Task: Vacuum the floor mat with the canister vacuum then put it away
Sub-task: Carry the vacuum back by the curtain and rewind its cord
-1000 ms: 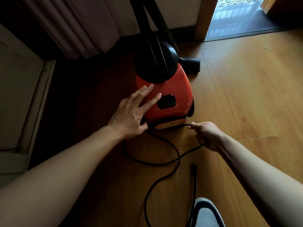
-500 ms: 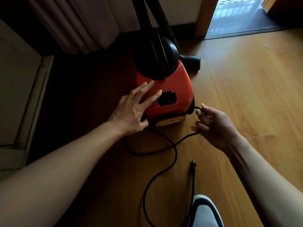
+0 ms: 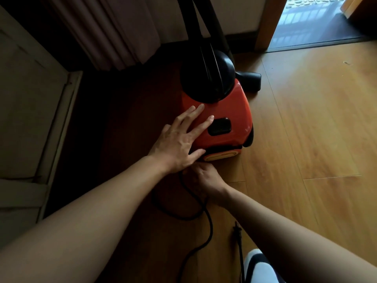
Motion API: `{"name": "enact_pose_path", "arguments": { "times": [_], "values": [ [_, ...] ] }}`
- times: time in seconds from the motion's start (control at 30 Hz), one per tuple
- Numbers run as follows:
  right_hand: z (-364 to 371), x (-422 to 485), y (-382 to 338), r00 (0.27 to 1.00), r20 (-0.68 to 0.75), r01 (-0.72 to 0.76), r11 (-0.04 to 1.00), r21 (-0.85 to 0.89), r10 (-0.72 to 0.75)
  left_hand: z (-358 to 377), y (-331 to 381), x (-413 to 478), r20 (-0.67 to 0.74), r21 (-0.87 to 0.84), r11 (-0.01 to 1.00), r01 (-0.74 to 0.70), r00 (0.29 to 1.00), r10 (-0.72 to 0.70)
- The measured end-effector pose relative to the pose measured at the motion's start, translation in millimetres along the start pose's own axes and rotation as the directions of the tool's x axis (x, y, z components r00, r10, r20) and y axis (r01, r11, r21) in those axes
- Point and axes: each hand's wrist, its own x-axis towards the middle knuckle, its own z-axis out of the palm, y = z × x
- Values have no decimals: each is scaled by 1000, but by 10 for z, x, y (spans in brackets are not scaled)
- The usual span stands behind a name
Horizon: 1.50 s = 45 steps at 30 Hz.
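The red canister vacuum (image 3: 228,111) stands on the wooden floor (image 3: 306,119) near the curtain (image 3: 114,31); the left hand (image 3: 177,144) lies flat on its body, fingers straight; the right hand (image 3: 206,180) sits at the vacuum's rear, beside the black cord (image 3: 210,227); its fingers are hidden, so its grip cannot be told.

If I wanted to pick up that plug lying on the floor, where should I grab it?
Probably pinch the plug by its body, behind the prongs, from above: it lies flat on the floor, prongs pointing toward the vacuum, both sides free.
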Motion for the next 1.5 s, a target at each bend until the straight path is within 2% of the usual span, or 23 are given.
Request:
{"name": "enact_pose_path", "arguments": {
  "times": [0.17, 0.23, 0.3, 0.5, 0.57, 0.63, 0.83, 0.97, 1.07, 1.17, 1.23, 1.37, 1.43, 1.5],
  "values": [
    [-300, 54, 117, 968, -125, -223, 974, -48, 216, 50, -16, -5, 17, 12, 1000, -4, 1000, 4],
    [-521, 20, 117, 946, -187, -269, 963, -3, 264, 71, -30, 2, 13, 12, 1000, -11, 1000, 10],
    [-781, 19, 89, 935, -247, -259, 966, 17, 255, 81, -51, 6, 3, 18, 1000, -23, 1000, 23],
    [-1262, -62, -125, 921, -347, -225, 970, -96, 179, 66, -70, 16, 1, 32, 999, -38, 999, 37],
    [-1324, -114, -220, 900, -392, -229, 972, -48, 193, 61, -63, 15, 12, 34, 999, -33, 999, 33],
    [-1347, -173, -332, 905, -384, -191, 982, 14, 181, 60, -52, 16, 10, 25, 999, -21, 1000, 21],
    [-1222, -345, -562, 928, -345, -131, 990, 46, 139, 81, -23, 18, -10, 33, 999, -8, 1000, 8],
    [-1151, -402, -688, 938, -340, -103, 993, -62, 76, 62, -13, 10, 2, 33, 999, -2, 1000, 2],
    [-983, -405, -805, 941, -338, -74, 972, -221, -5, 37, -15, 2, 32, 38, 999, -7, 999, 6],
    [-630, -432, -817, 924, -343, -27, 866, -499, -169, 23, -14, -8, 39, 45, 999, -5, 999, 4],
    [-334, -471, -702, 915, -330, 14, 838, -545, -231, 24, -12, -11, 34, 30, 1000, -2, 999, 1],
    [114, -464, -395, 947, -251, 87, 910, -405, -202, 28, -17, -10, 27, -7, 1000, -13, 1000, 13],
    [207, -383, -243, 968, -219, 73, 972, -224, -123, 33, -12, -8, 26, -26, 1000, -7, 1000, 8],
    [251, -280, -107, 988, -151, 0, 1000, -6, -1, 36, -8, -7, 23, -49, 999, -1, 1000, 2]
  ]
}}
